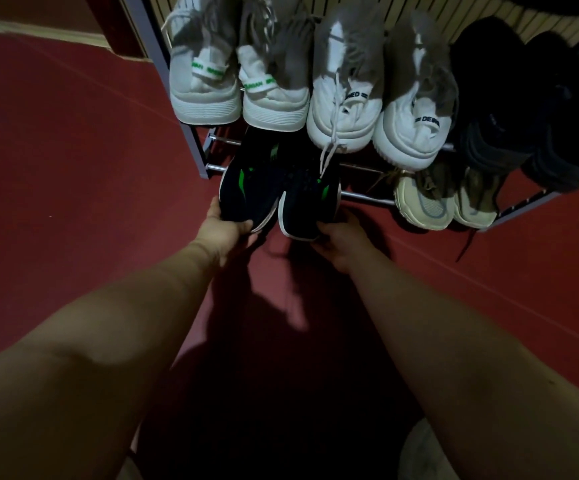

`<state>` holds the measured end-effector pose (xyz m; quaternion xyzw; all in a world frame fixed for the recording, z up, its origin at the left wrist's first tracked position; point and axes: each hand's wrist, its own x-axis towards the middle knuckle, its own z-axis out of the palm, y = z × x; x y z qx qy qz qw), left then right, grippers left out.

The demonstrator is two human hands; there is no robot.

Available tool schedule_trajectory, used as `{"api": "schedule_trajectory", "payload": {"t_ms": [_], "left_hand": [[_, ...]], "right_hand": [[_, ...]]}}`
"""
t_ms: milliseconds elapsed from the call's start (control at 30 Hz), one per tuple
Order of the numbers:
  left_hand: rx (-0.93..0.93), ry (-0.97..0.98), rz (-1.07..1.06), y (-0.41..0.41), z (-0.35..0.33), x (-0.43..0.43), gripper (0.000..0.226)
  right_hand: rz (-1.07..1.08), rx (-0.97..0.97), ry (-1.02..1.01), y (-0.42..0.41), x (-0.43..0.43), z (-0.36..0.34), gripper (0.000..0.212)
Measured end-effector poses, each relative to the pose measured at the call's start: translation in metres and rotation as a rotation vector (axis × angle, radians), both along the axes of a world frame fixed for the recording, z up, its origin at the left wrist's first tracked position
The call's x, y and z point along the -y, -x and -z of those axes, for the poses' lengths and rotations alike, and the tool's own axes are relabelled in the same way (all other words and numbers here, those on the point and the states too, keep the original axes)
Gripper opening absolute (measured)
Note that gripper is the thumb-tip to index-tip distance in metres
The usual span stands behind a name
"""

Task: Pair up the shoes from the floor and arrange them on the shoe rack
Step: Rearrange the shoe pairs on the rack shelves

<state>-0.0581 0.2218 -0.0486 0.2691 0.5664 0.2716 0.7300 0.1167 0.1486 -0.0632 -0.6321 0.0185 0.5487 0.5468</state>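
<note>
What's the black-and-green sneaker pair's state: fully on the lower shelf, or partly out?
Partly out. The black-and-green sneakers reach over the lower metal bars; left hand and right hand hold their overhanging heels.

Slatted beige wall panel [461, 19] at top; blurred whitish object [423, 455] bottom right.

Black sneakers with green stripes [246, 181]: two, centre of the frame.
White sneakers with green heel lettering [205, 95]: two, upper left of centre.
Chunky white sneakers with dark heel lettering [345, 112]: two, upper centre.
Black shoes [489, 133]: two, upper right, too dark for me to tell more.
Olive sneakers with cream soles [423, 206]: two, right of centre.
Shoes in all: ten, five matching pairs by my count.
Shoe rack [194, 147]: one.
My hands: two, left hand [227, 233] and right hand [341, 242], centre.
</note>
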Motion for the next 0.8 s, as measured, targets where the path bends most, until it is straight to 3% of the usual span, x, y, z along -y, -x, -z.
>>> {"api": "schedule_trajectory", "payload": {"t_ms": [67, 200, 400, 567, 667, 800], "left_hand": [[-0.009, -0.009, 0.026, 0.003, -0.007, 0.000, 0.080], [-0.041, 0.022, 0.089, 0.019, -0.021, 0.003, 0.047], [-0.038, 0.085, 0.285, 0.074, -0.023, 0.004, 0.061], [-0.039, 0.045, 0.428, 0.114, -0.030, -0.004, 0.071], [-0.074, 0.032, 0.443, 0.119, -0.033, -0.008, 0.069], [-0.117, 0.041, 0.462, 0.119, -0.031, -0.013, 0.072]], "right_hand": [[0.008, -0.024, -0.014, 0.006, 0.001, -0.007, 0.062], [-0.007, -0.142, -0.004, 0.027, 0.013, -0.020, 0.048], [-0.134, -0.293, 0.111, 0.082, 0.043, -0.028, 0.020], [-0.081, -0.458, 0.037, 0.120, 0.068, -0.021, 0.053], [-0.048, -0.525, -0.021, 0.143, 0.069, -0.025, 0.048], [0.072, -0.454, 0.045, 0.167, 0.064, -0.026, 0.040]]}}
